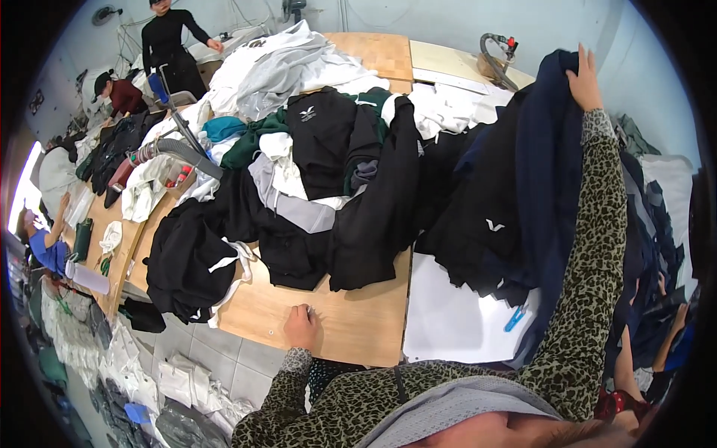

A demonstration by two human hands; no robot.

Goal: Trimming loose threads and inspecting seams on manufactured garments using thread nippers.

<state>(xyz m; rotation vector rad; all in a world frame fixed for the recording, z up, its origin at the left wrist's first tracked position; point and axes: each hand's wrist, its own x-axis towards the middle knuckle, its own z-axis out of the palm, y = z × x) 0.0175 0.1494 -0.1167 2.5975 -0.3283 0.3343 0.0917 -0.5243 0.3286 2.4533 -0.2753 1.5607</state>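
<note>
One navy cloth (551, 179) drapes beside black cloth (474, 205), our right hand (587, 84) at its top, our left hand (301, 328) curled over the tabletop (358, 325); whether either grip is grasping, we cannot tell. Likely soft, weighty; best gathered by its edge.

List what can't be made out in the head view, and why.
All in the head view:
- Left hand: whether the curled fingers hold anything; too small to tell.
- Right hand: whether it pinches or only presses the navy fabric; its own back hides the palm.
- White board: upper part, covered by black fabric.
- Co-worker in blue: partly lost at the dark fisheye rim.
</note>
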